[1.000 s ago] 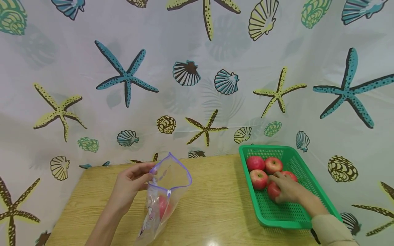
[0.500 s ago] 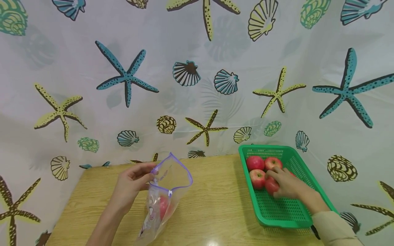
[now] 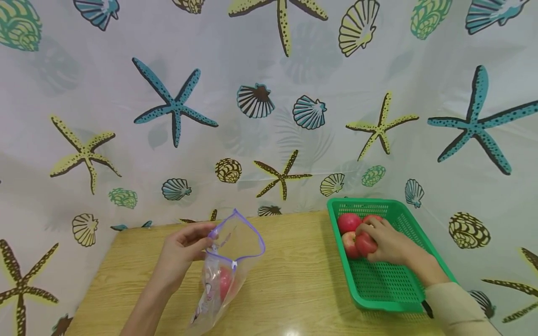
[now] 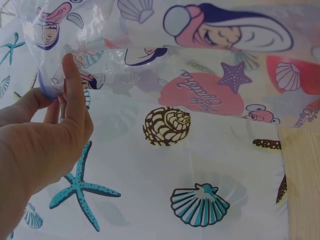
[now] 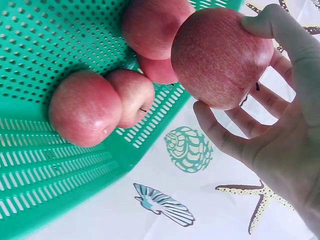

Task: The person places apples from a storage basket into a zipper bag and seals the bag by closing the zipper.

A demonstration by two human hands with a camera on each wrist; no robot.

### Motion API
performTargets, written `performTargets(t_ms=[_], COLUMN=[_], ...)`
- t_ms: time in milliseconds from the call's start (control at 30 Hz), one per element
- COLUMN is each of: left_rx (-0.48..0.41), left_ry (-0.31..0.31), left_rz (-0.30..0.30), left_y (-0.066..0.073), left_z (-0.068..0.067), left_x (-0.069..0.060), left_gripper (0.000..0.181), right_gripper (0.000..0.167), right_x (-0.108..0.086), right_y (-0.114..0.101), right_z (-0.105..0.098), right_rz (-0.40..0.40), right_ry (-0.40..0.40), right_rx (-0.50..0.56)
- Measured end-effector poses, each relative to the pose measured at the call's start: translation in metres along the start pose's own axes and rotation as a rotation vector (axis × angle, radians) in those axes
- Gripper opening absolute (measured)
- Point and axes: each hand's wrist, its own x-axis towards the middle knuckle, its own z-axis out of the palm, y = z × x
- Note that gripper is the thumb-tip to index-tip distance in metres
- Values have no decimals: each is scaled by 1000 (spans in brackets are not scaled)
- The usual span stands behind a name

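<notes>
Gripped apple (image 3: 365, 244) at lower right, well apart from the open bag (image 3: 212, 294).
The right hand (image 3: 388, 245) grips it over the green basket (image 3: 388, 306); the left hand (image 3: 182, 249), lower left of centre, pinches the bag's purple edge.

Six apples (image 5: 222, 57), one basket (image 3: 382, 284), one bag (image 3: 213, 298)

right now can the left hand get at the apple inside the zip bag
Probably not: the left hand is occupied pinching the top edge of the zip bag, and the apple sits lower, behind clear plastic, though the bag's open top leaves a way in.
</notes>
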Motion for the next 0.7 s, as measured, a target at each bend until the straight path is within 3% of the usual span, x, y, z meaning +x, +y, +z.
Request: performTargets(t_ms=[333, 700], left_rx=[9, -7], left_ry=[-13, -19], left_rz=[12, 23], left_y=[1, 1], left_z=[2, 5], left_x=[-3, -3], left_gripper=[35, 36], right_gripper=[47, 54], right_x=[10, 30], right_y=[-20, -47], right_z=[-11, -18], right_rz=[41, -61], right_ry=[-38, 12], right_rx=[-12, 4])
